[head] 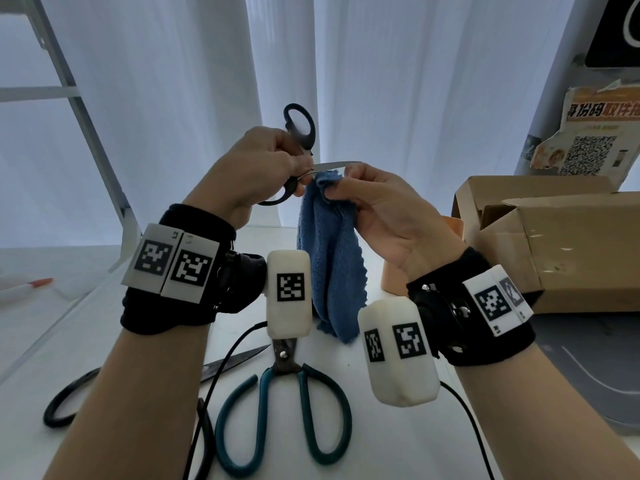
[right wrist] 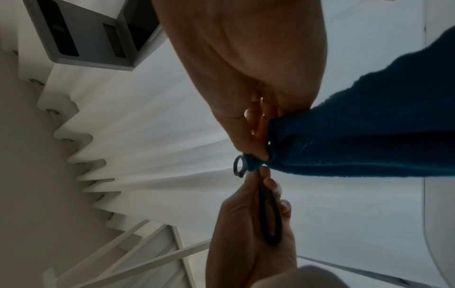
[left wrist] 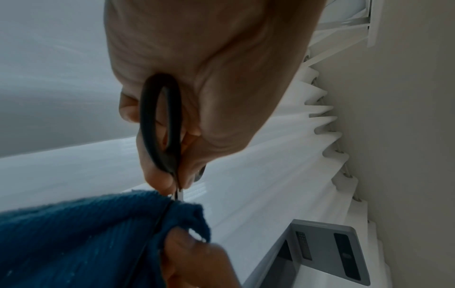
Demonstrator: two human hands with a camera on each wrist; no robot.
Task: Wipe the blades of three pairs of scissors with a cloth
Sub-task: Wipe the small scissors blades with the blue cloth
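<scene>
My left hand (head: 266,171) grips small black-handled scissors (head: 300,128) in the air, blades spread apart, one silver blade (head: 337,164) pointing right. My right hand (head: 367,199) pinches a blue cloth (head: 329,258) round the lower blade, which the cloth hides. The cloth hangs down to the table. In the left wrist view the black handle loop (left wrist: 161,120) lies in my fingers above the cloth (left wrist: 86,233). The right wrist view shows the cloth (right wrist: 357,140) pinched beside the scissors' handle (right wrist: 270,214). Teal-handled scissors (head: 284,403) and black-handled scissors (head: 145,379) lie on the white table (head: 346,445).
Open cardboard boxes (head: 554,244) stand at the right on the table. A peach-coloured object (head: 394,275) sits behind my right wrist. A white pen with an orange tip (head: 24,287) lies at the far left. White curtains hang behind. Black cables (head: 221,368) cross the table front.
</scene>
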